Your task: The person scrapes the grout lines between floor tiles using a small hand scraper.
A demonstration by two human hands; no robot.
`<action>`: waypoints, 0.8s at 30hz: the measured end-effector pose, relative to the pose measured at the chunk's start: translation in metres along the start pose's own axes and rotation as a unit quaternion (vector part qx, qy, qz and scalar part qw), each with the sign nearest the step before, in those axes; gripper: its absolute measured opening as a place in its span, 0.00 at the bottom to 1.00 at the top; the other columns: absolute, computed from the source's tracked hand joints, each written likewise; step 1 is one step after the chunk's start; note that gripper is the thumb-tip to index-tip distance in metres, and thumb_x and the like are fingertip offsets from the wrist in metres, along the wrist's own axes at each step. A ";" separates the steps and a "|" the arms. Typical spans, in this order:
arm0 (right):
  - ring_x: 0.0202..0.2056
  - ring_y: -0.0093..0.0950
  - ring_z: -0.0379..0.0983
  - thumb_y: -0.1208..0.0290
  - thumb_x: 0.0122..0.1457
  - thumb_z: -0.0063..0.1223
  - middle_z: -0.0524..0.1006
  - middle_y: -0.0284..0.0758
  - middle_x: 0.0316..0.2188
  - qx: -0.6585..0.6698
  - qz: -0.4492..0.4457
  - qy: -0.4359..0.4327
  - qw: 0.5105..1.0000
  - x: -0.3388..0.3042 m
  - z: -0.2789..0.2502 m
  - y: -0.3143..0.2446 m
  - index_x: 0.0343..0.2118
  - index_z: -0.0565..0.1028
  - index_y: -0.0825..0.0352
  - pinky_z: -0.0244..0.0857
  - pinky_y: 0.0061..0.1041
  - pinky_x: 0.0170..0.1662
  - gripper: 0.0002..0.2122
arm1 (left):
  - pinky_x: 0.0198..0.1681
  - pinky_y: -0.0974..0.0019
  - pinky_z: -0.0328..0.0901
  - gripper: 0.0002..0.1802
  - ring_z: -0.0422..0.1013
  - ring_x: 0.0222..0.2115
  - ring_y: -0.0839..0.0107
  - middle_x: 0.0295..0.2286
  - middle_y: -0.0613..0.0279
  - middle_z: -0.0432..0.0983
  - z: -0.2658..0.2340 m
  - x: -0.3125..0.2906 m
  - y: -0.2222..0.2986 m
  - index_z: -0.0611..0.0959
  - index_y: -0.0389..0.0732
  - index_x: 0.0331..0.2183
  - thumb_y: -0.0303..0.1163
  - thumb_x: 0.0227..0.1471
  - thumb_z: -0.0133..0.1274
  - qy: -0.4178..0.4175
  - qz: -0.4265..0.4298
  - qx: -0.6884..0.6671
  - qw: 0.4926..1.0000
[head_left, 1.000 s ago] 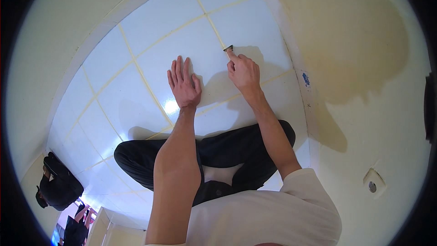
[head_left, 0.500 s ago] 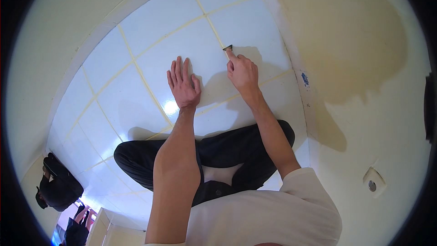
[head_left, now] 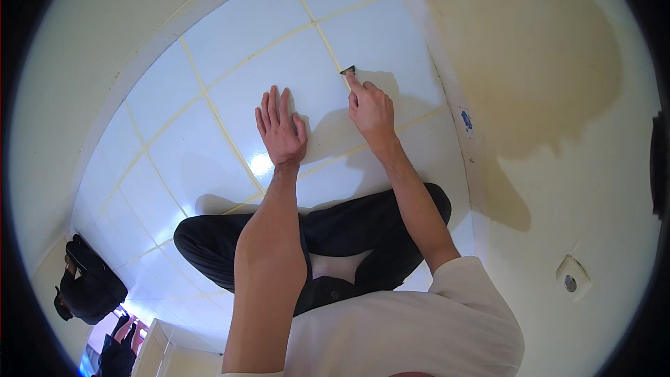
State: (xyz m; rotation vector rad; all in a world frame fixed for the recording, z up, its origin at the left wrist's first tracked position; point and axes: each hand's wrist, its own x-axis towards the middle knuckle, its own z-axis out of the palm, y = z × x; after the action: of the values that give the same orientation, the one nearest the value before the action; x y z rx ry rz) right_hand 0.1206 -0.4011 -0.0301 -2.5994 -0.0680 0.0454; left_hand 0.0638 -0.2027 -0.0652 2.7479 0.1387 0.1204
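My left hand (head_left: 282,129) lies flat on the white floor tiles (head_left: 269,70), fingers spread and holding nothing. To its right, my right hand (head_left: 371,112) is closed round a small scraper (head_left: 348,70) with a dark triangular blade. The index finger stretches forward onto the blade, and the scraper's handle is hidden in the hand. The blade's wide edge rests on a yellowish grout line (head_left: 325,40) that runs away from me between two tiles.
My crossed legs (head_left: 209,244) in dark trousers are on the floor close below my hands. Pale walls border the tiles; the right wall (head_left: 516,167) bears my shadow and a square fitting (head_left: 572,279). Dark-clothed people (head_left: 91,283) and a dark bag are at the far lower left.
The scraper and my right index fingertip have slid slightly farther away along the grout line. My left hand stays flat in the same place.
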 end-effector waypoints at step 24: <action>0.27 0.43 0.78 0.73 0.58 0.56 0.76 0.45 0.26 -0.012 0.022 -0.047 0.999 0.001 -0.003 0.005 0.55 0.78 0.64 0.72 0.41 0.31 0.20 | 0.73 0.45 0.38 0.34 0.47 0.70 0.57 0.68 0.59 0.54 0.001 0.000 0.000 0.66 0.48 0.66 0.34 0.58 0.44 -0.007 0.000 0.005 1.000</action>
State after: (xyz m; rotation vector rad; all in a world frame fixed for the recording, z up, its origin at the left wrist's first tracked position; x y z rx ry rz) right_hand 0.1224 -0.4073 -0.0299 -2.6210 -0.0453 0.1829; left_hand 0.0635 -0.2028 -0.0660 2.7586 0.1356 0.1021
